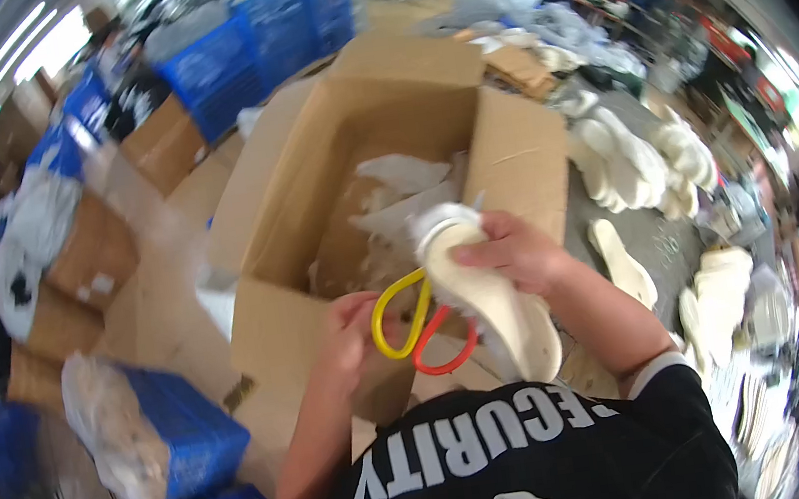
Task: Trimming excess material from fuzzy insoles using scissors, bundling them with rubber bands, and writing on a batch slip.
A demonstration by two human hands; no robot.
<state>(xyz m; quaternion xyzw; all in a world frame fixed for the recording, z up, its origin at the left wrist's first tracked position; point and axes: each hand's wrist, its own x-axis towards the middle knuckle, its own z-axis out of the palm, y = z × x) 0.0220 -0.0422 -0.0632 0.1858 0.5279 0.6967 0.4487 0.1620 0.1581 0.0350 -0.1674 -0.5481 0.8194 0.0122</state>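
My right hand grips a cream-white shoe sole by its upper end, thumb on the face. Whitish material, perhaps thin trim or film, shows around that end. Below and left of the grip hang the yellow and red loop handles of scissors; their blades are hidden behind the sole. Beside the yellow loop is my left hand, its fingers curled in; what they hold, if anything, is hidden. Both hands are over the near edge of a large open cardboard box, which contains white scraps.
At right, a grey work surface carries a single sole and stacked soles. Blue crates line the back. A blue bag and cardboard boxes stand at left.
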